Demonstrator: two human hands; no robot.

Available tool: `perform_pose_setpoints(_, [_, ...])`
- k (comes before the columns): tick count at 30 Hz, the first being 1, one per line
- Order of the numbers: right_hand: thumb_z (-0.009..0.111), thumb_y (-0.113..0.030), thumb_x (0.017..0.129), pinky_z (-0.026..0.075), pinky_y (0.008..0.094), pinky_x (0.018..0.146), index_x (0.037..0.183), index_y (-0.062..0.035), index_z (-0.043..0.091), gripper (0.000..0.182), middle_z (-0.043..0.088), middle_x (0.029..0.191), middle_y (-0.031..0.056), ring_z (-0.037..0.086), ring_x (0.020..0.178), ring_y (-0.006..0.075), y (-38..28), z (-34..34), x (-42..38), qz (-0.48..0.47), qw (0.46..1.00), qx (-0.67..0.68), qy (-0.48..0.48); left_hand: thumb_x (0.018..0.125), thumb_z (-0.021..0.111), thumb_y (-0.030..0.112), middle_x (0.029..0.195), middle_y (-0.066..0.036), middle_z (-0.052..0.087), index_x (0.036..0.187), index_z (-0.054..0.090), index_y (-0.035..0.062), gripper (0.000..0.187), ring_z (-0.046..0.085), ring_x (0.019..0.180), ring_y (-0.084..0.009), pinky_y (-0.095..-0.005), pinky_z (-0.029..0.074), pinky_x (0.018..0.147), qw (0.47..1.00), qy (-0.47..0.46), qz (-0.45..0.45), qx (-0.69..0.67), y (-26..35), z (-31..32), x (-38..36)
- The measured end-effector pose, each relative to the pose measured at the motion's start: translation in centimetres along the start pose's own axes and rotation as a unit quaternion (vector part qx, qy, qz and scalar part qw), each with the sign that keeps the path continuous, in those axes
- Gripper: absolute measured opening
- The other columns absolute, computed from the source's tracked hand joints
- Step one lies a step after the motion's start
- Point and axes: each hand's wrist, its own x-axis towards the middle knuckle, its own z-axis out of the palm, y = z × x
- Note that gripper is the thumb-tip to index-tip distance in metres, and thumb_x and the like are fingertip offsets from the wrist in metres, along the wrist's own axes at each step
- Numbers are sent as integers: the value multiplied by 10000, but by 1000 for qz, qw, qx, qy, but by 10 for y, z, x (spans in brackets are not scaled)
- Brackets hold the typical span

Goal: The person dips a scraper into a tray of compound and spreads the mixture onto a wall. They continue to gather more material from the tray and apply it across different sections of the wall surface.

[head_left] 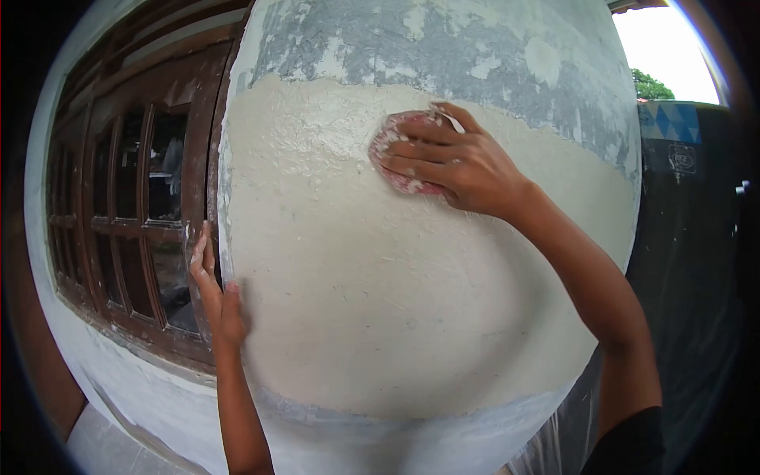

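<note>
My right hand (pixel 475 166) presses a round pinkish-red pad (pixel 385 150) against the upper part of the wall (pixel 340 261), its fingers spread over the back of it. White paste smears the pad and my fingers; whether it is a sponge or a folded cloth I cannot tell. Around it the wall carries a wet, cream-coloured coat, shiny and ridged to the left of the pad and smoother lower down. My left hand (pixel 218 297), whitened at the fingers, rests with fingers stretched upward where the brown window frame (pixel 202 158) meets the wall.
Patchy grey, older wall surface (pixel 507 55) borders the coated area above. On the left stands a brown wooden window (pixel 103 190) with small glass panes. A dark panel (pixel 681 237) with a blue patterned label is at the right, beneath a bright opening.
</note>
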Motion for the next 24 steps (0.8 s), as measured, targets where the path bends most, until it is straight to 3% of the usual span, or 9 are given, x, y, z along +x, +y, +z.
perform_pose_setpoints(5, [773, -92, 851, 357, 466, 1244, 1290, -339, 694, 510, 675, 1367, -128, 569, 1351, 146, 3, -13, -54, 34, 998, 40, -23, 1007, 439, 591, 1636, -278, 307, 1565, 261, 8, 827, 303, 1531, -385, -509, 165, 1259, 999, -20, 3, 31, 2, 0, -3])
perform_pose_setpoints(9, [769, -117, 862, 341, 453, 1258, 1320, -365, 671, 530, 662, 1382, -143, 525, 1394, 138, 1, 2, -6, 12, 1000, 5, 27, 1007, 444, 585, 1644, -261, 308, 1567, 254, -20, 846, 279, 1545, -364, -489, 141, 1264, 999, -15, -3, 43, 9, 0, -4])
perform_pose_setpoints(15, [765, -134, 859, 353, 456, 1249, 1327, -366, 666, 532, 649, 1399, -136, 518, 1403, 155, 11, -12, -47, 32, 997, 46, -49, 1005, 405, 659, 1633, -268, 326, 1561, 277, -8, 878, 304, 1532, -368, -500, 146, 1260, 1000, -14, -6, 8, 6, 0, -2])
perform_pose_setpoints(19, [779, -150, 848, 356, 456, 1248, 1323, -363, 671, 532, 641, 1411, -133, 511, 1410, 148, 12, -5, -30, 30, 999, 39, -5, 1011, 396, 656, 1634, -268, 323, 1556, 275, -16, 873, 304, 1530, -376, -503, 144, 1262, 999, -13, 3, 34, 6, 1, 0])
perform_pose_setpoints(22, [792, -143, 834, 357, 458, 1245, 1331, -365, 662, 559, 648, 1402, -127, 511, 1408, 142, 11, 8, -13, 10, 999, 21, 23, 1020, 405, 611, 1639, -262, 316, 1566, 247, -7, 840, 274, 1545, -378, -506, 154, 1265, 997, -23, 21, 74, 12, 2, 1])
perform_pose_setpoints(24, [784, -131, 839, 361, 459, 1242, 1316, -345, 678, 533, 646, 1405, -125, 519, 1399, 141, 9, 6, -26, 28, 998, 49, -13, 1032, 434, 568, 1634, -259, 341, 1547, 279, 11, 774, 250, 1548, -404, -533, 157, 1257, 987, -41, 91, 127, 21, 3, 2])
